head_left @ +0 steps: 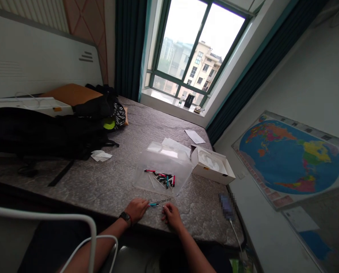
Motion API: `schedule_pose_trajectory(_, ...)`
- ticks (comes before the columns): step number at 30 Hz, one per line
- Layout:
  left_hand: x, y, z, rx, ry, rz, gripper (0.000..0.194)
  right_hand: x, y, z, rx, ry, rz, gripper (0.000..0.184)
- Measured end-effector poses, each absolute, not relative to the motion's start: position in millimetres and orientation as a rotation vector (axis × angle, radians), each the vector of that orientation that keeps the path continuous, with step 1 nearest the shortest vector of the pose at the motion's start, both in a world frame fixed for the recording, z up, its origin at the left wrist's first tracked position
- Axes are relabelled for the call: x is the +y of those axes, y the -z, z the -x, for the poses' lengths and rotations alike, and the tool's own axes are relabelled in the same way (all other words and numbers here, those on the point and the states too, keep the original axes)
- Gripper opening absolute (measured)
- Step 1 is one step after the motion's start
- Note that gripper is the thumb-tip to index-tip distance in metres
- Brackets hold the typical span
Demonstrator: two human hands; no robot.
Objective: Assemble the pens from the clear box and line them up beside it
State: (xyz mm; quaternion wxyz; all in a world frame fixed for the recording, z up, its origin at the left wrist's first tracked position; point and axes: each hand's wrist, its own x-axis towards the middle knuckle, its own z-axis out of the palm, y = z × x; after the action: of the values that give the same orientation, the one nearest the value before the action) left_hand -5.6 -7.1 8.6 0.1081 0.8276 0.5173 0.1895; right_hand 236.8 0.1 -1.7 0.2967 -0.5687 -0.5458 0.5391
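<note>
Poking from the pinching left hand (138, 209), slim teal pen (153, 204), darker at its free end, right hand (172, 215) curled, hold unclear

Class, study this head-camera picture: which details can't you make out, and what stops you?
In the head view:
Teal pen: its held end, hidden by the left hand.
Right hand: whether it pinches anything, too small to tell.
Wristwatch: its reading, too small and dark.
Pen parts in the plastic bin: their count, hidden by overlap.
Phone: its screen, blurred by pixelation.
World map: right side, cut off by picture edge.
</note>
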Motion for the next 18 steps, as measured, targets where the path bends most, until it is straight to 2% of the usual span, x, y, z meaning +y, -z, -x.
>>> schedule_pose_trajectory(6, -7.5, -8.7, 5.8, 1.588, -0.554, -2.35, 0.043, 20.6, -27.3, -238.4, -1.435, -1.64, 1.551, 0.04)
schedule_pose_trajectory(10, -7.5, -8.5, 5.5, 1.6, -0.577, -2.315, 0.04, 44.1, -49.1, -233.3, -0.992, -1.311, 1.516, 0.04)
schedule_pose_trajectory(12, -8.0, -9.0, 5.4, 1.618, -0.563, -2.311, 0.039, 44.0, -45.1, -226.7, -0.944, -1.299, 1.574, 0.041)
schedule_pose_trajectory(15, -9.1, -10.4, 5.4, 1.628, -0.563, -2.308, 0.037, 28.1, -24.2, -211.5, -1.049, -1.538, 1.61, 0.043)
schedule_pose_trajectory(18, -10.1, -12.9, 5.6, 1.575, -0.598, -2.32, 0.035, 11.6, -7.2, -197.3, -1.105, -1.566, 1.526, 0.048)
